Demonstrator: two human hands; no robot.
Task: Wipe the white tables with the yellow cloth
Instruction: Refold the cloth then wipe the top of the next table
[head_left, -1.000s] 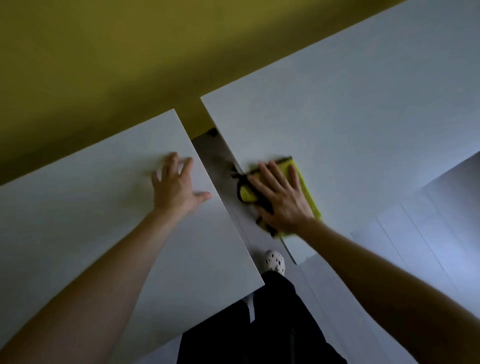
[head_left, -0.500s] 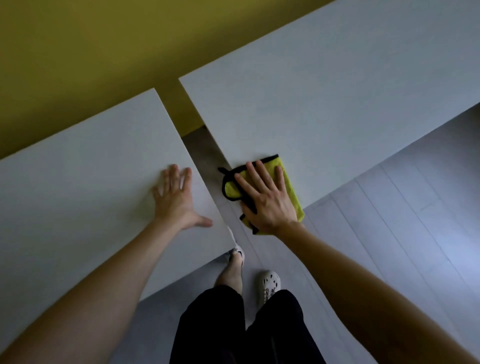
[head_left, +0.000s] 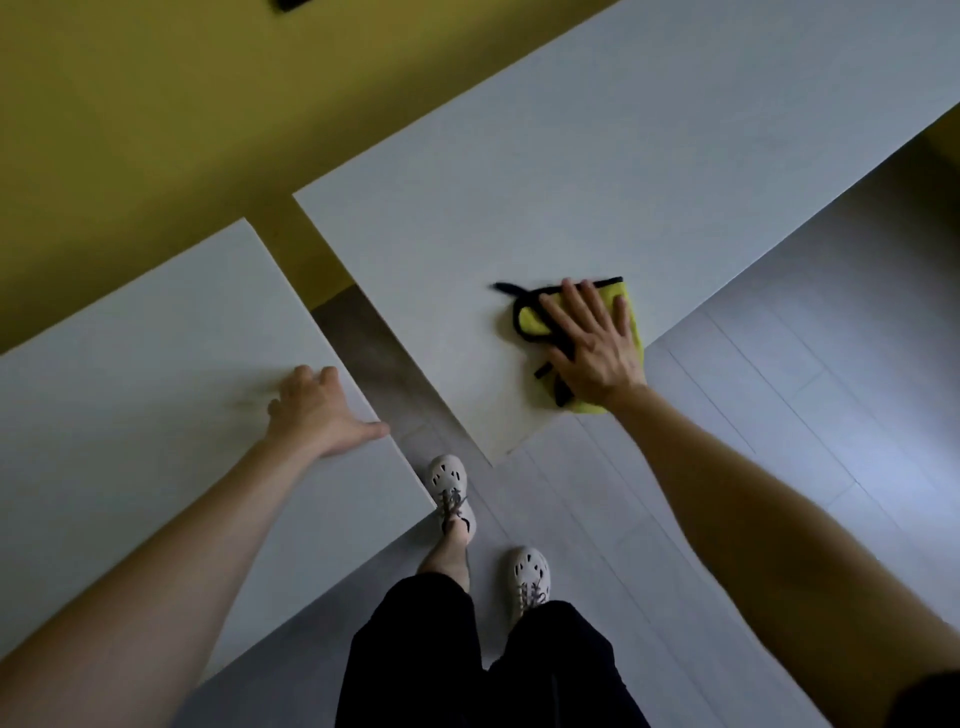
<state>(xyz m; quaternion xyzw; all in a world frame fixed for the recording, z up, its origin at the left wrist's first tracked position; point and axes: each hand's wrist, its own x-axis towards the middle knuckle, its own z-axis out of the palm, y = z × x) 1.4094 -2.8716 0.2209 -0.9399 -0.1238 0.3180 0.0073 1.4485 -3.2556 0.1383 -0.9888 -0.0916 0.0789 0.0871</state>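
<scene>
A yellow cloth (head_left: 631, 304) with black trim lies near the front edge of the right white table (head_left: 597, 171). My right hand (head_left: 592, 343) presses flat on it with straight, spread fingers. My left hand (head_left: 317, 410) rests on the left white table (head_left: 145, 374) close to its right edge, with the fingers bent at the knuckles and the thumb reaching to the edge. A narrow gap separates the two tables.
A yellow wall (head_left: 156, 104) runs behind both tables. Grey plank floor (head_left: 779, 415) lies in front and to the right. My legs in black trousers and white clogs (head_left: 449, 486) stand at the gap between the tables.
My right hand slid the cloth to the right along the right table's front edge, away from its corner. My left hand's fingers went from flat to bent at the left table's edge.
</scene>
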